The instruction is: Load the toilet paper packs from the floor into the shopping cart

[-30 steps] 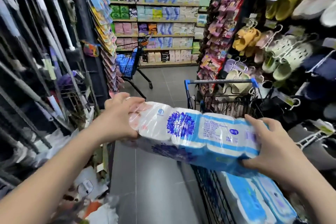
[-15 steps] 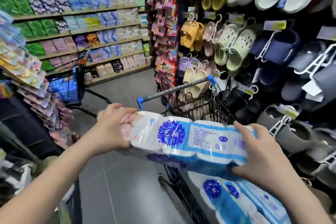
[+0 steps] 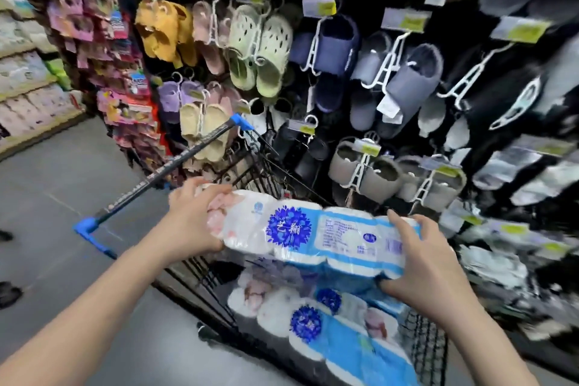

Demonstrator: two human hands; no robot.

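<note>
A white and blue toilet paper pack (image 3: 313, 233) with a dark blue flower print is held level over the black wire shopping cart (image 3: 200, 288). My left hand (image 3: 191, 216) grips its left end and my right hand (image 3: 423, 266) grips its right end. Below it, inside the cart, lies another toilet paper pack (image 3: 316, 326) of the same kind. The cart's handle bar (image 3: 175, 163) with blue ends runs diagonally at the left.
A wall rack of hanging slippers and clogs (image 3: 344, 72) stands close behind and to the right of the cart. Pink packaged goods (image 3: 103, 41) hang at the left. Grey floor (image 3: 53, 197) opens to the left, with dark shoes (image 3: 7, 291) at the left edge.
The view has swung right toward the slipper rack. The pack in both hands has moved over the cart's basket, and the pack inside the cart is more fully in view.
</note>
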